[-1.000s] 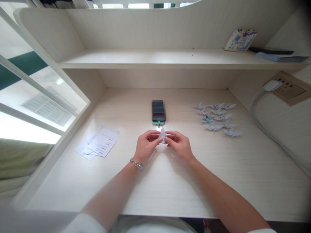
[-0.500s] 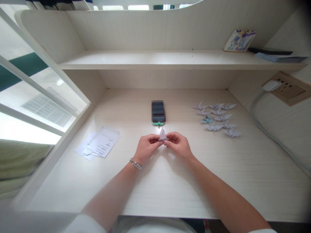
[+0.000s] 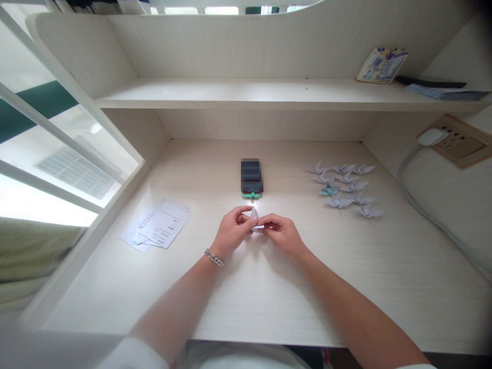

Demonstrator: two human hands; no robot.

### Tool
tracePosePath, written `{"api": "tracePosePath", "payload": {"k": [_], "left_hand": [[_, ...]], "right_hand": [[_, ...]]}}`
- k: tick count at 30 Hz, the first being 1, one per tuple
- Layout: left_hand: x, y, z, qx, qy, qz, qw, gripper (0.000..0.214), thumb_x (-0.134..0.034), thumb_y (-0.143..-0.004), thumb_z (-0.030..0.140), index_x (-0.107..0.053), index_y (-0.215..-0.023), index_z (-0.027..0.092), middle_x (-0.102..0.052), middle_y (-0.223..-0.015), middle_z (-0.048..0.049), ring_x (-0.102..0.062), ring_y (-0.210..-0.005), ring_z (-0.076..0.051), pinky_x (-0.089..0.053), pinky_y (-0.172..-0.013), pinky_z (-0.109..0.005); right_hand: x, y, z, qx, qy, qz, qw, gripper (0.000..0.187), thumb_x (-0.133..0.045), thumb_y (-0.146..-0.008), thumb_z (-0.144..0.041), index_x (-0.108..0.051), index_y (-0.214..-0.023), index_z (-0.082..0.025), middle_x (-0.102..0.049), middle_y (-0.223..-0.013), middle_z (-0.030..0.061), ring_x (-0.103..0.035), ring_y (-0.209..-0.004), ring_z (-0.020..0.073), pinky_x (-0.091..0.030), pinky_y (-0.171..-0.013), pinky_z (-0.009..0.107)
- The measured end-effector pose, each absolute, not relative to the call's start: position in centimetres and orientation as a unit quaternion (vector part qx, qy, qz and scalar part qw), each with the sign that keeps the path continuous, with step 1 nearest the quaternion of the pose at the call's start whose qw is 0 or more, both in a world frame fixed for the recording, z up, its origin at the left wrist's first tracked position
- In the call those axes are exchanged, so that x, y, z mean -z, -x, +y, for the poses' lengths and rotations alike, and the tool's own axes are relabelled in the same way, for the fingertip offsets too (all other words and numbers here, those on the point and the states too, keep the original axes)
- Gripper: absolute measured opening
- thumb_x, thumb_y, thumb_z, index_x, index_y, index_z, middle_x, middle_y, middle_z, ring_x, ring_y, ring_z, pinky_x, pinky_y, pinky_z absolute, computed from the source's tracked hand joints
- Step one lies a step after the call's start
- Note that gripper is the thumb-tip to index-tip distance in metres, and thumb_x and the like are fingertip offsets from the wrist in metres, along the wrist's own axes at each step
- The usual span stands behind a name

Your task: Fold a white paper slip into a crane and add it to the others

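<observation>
Between my two hands, just above the desk, is a small piece of folded white paper with a pointed top. My left hand is closed on its left side, the thumb lying across the front of it. At the lower right edge, my right hand pinches the same paper between thumb and fingers. My fingers hide part of the folds. A phone-like device with a green lower edge lies right behind the paper. Several folded paper cranes stand in rows to the right, one of them a light blue crane.
Printed paper sheets lie overlapping at the left. A white plug sits in the wall socket, its cable running down the right side. Above the desk, a shelf holds a small packet and flat booklets.
My left thumb has moved over the front of the folded paper, which has turned and come slightly lower and left. My right hand has shifted slightly down, still pinching its edge.
</observation>
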State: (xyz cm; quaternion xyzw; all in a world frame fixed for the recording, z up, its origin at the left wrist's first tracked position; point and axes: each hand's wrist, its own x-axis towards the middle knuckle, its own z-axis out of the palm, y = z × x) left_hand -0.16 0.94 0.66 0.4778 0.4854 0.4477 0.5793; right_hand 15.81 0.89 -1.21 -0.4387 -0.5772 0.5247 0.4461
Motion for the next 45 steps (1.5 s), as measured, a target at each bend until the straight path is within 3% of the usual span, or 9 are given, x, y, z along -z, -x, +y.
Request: {"api": "tracePosePath", "payload": {"k": [4,14,18,21,28,31,37,40,45], "left_hand": [[-0.5,0.3,1.0,-0.428,-0.534,0.484,0.545,0.027,-0.062,-0.074,0.039,-0.066,-0.079,0.012,-0.066,-0.078,-0.0075,-0.06,-0.069,-0.016,-0.048,-0.061,-0.025],[-0.5,0.2,0.8,-0.461,-0.553,0.511,0.468,0.025,-0.06,-0.075,0.039,-0.066,-0.081,0.015,-0.067,-0.078,-0.0062,-0.061,-0.071,-0.016,-0.047,-0.063,-0.025],[-0.7,-0.2,0.4,-0.471,-0.555,0.522,0.445,0.023,-0.061,-0.075,0.037,-0.066,-0.082,0.016,-0.068,-0.08,-0.0054,-0.061,-0.073,-0.016,-0.047,-0.068,-0.026],[-0.7,-0.4,0.3,-0.471,-0.559,0.526,0.436,0.022,-0.061,-0.075,0.037,-0.066,-0.081,0.017,-0.068,-0.081,-0.0053,-0.061,-0.074,-0.016,-0.048,-0.068,-0.026],[-0.7,-0.4,0.6,-0.486,-0.521,0.503,0.49,0.023,-0.063,-0.074,0.035,-0.063,-0.082,0.014,-0.066,-0.078,-0.006,-0.062,-0.07,-0.016,-0.051,-0.061,-0.026],[-0.6,-0.3,0.7,-0.482,-0.51,0.485,0.521,0.024,-0.066,-0.071,0.032,-0.062,-0.085,0.013,-0.066,-0.083,-0.0076,-0.063,-0.075,-0.017,-0.052,-0.065,-0.029],[-0.5,-0.2,0.8,-0.49,-0.505,0.484,0.52,0.026,-0.069,-0.068,0.028,-0.062,-0.087,0.012,-0.067,-0.087,-0.0099,-0.064,-0.079,-0.019,-0.052,-0.071,-0.032],[-0.6,-0.3,0.8,-0.499,-0.496,0.49,0.515,0.028,-0.07,-0.067,0.028,-0.061,-0.088,0.012,-0.067,-0.087,-0.0098,-0.064,-0.078,-0.019,-0.052,-0.07,-0.031],[-0.5,-0.4,0.7,-0.478,-0.486,0.493,0.54,0.031,-0.07,-0.067,0.031,-0.062,-0.091,0.012,-0.068,-0.082,-0.0091,-0.064,-0.073,-0.018,-0.052,-0.062,-0.028]], "right_hand": [[1.1,-16.0,0.8,-0.494,0.41,-0.629,0.438,0.022,-0.056,-0.071,-0.013,-0.071,-0.081,-0.024,-0.066,-0.088,0.0038,-0.06,-0.084,0.0186,-0.048,-0.072,0.031],[0.6,-16.2,0.9,-0.499,0.408,-0.642,0.415,0.026,-0.053,-0.074,-0.014,-0.072,-0.089,-0.025,-0.065,-0.096,0.0047,-0.06,-0.088,0.0188,-0.047,-0.078,0.032],[0.6,-15.8,0.8,-0.551,0.444,-0.575,0.411,0.017,-0.058,-0.076,-0.027,-0.071,-0.083,-0.019,-0.067,-0.084,0.0059,-0.061,-0.076,0.0187,-0.047,-0.07,0.031],[1.1,-15.4,0.8,-0.567,0.46,-0.534,0.427,0.018,-0.069,-0.067,-0.032,-0.068,-0.076,-0.016,-0.067,-0.076,0.0053,-0.061,-0.071,0.0185,-0.047,-0.067,0.031],[1.7,-15.2,1.0,-0.566,0.458,-0.492,0.477,0.023,-0.075,-0.06,-0.027,-0.055,-0.068,-0.017,-0.06,-0.065,0.0002,-0.058,-0.065,0.0156,-0.045,-0.062,0.028],[1.7,-15.3,1.0,-0.568,0.451,-0.486,0.487,0.026,-0.076,-0.06,-0.027,-0.053,-0.069,-0.018,-0.058,-0.066,-0.0008,-0.057,-0.064,0.0147,-0.045,-0.061,0.028],[1.6,-15.2,1.0,-0.621,0.442,-0.438,0.476,0.037,-0.075,-0.062,-0.031,-0.055,-0.091,-0.019,-0.064,-0.073,0.0019,-0.06,-0.069,0.017,-0.046,-0.062,0.03],[1.4,-15.1,1.1,-0.624,0.462,-0.437,0.454,0.028,-0.069,-0.068,-0.039,-0.061,-0.082,-0.016,-0.064,-0.07,0.0041,-0.058,-0.063,0.0154,-0.045,-0.058,0.029],[1.4,-15.1,1.0,-0.616,0.474,-0.436,0.454,0.029,-0.068,-0.068,-0.044,-0.064,-0.073,-0.015,-0.064,-0.066,0.0049,-0.056,-0.058,0.0149,-0.044,-0.055,0.03]]}}
